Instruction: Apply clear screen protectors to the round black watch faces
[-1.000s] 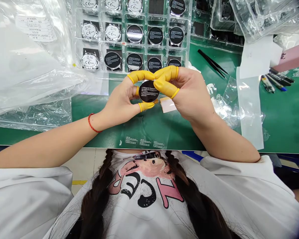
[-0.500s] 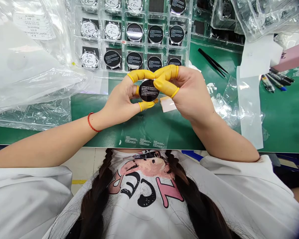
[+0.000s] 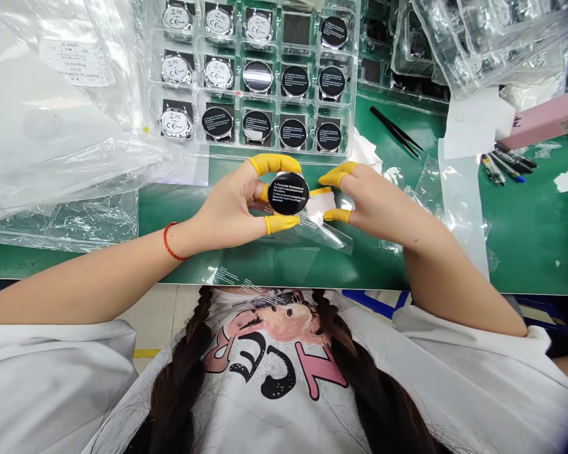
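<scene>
My left hand [image 3: 234,205], with yellow finger cots on its fingertips, grips a round watch [image 3: 288,193] by its rim, the black face with white printed text turned up. Just right of it, my right hand [image 3: 373,202] has its thumb and fingers spread apart, also in yellow cots. Near those fingertips lies a small pale pink block [image 3: 322,203] with a yellow edge; I cannot tell whether they touch it. Under both hands, a clear film [image 3: 329,234] with small printed lines lies on the green table.
Beyond the hands stands a clear compartment tray [image 3: 227,150] of watches, some face up, some back up. Black tweezers [image 3: 396,131], pens [image 3: 506,162] and a pink box [image 3: 546,120] lie to the right. Plastic bags [image 3: 61,139] cover the left; more clear trays [image 3: 492,38] are stacked at upper right.
My right hand has come off the watch's rim and moved right, its fingers opening. My left hand keeps hold of the watch. The printed film has shifted, and the view has tilted slightly.
</scene>
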`<state>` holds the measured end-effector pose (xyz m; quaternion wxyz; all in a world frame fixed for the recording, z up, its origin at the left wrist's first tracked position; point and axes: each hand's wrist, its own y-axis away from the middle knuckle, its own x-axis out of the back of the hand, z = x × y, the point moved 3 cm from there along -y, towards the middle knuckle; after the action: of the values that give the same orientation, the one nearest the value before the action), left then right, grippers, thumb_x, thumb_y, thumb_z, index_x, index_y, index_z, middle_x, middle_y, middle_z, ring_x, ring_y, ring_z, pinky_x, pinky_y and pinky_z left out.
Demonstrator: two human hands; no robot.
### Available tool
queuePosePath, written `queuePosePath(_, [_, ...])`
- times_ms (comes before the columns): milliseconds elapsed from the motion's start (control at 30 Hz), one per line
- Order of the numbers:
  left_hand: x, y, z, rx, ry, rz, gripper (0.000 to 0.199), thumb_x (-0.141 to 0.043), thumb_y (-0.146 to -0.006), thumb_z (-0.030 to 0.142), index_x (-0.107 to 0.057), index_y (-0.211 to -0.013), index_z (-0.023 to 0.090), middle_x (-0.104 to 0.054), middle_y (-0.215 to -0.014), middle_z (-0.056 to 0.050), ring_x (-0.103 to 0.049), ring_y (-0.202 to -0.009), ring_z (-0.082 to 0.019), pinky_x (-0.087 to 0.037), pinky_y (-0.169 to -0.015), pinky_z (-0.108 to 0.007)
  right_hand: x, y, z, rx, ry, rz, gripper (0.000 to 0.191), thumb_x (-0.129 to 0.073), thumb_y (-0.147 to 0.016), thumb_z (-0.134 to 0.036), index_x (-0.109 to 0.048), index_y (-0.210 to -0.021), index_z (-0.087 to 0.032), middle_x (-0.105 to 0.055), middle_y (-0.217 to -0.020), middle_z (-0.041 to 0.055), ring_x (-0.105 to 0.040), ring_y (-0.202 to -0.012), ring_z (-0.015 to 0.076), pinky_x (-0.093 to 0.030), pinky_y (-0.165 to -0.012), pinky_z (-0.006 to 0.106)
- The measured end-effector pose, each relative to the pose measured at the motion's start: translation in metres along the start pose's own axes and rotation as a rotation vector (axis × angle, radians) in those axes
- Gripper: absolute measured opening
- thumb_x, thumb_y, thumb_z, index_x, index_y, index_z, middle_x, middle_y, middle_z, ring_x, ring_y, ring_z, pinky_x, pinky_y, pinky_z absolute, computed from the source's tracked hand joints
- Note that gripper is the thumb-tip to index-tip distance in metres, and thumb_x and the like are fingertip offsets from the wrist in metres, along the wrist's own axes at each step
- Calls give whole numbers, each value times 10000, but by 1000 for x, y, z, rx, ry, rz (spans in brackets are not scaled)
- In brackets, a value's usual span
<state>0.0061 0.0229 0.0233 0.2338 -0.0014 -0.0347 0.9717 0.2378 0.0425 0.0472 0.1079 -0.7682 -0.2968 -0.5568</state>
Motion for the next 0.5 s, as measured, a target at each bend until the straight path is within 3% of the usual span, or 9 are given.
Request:
queuePosePath(67, [-1, 0, 0, 2, -10, 0, 606, -863, -675, 348, -557, -1189, 250, -699, -851, 19, -759, -930, -260, -673, -817, -454, -10, 5, 4, -35, 16, 26, 309, -649, -889, -374, -656, -1150, -211, -644, -1138, 147, -610, -1065, 333, -533, -883, 522])
queuePosePath(200, [-1, -2, -6, 1, -18, 73, 598, -861, -675, 288, -551, -1185, 246, -686, -852, 8, -740, -1022, -289, -646, -892, -513, -16, 10, 5, -133, -53, 80, 162, -588, -919, -379, -628, -879, -227, -613, -891, 89, -603, -856, 273, -527, -751, 454])
queuePosePath(300, [2, -5, -12, -20, -18, 108, 611, -849, -688, 269, -531, -1209, 249, -693, -883, 1, -728, -1066, -298, -629, -920, -541, -2, 11, -4, -175, -195, 323, 147, -553, -954, -362, -630, -917, -243, -652, -941, 72, -609, -845, 238, -514, -756, 426])
queuePosePath(400, [4, -7, -14, -38, -21, 112, 633, -846, -691, 289, -519, -1232, 245, -700, -918, -3, -725, -1078, -303, -627, -912, -541, 14, 11, -25, -106, -355, 570, 133, -596, -960, -387, -639, -1013, -272, -689, -994, 41, -624, -879, 219, -507, -787, 409])
queuePosePath(500, [4, -7, -14, -34, -28, 113, 644, -845, -691, 295, -516, -1242, 241, -711, -962, -13, -735, -1047, -297, -636, -889, -512, 26, 9, -48, -4, -380, 644, 100, -622, -962, -371, -651, -999, -283, -695, -957, 11, -614, -855, 193, -501, -800, 390])
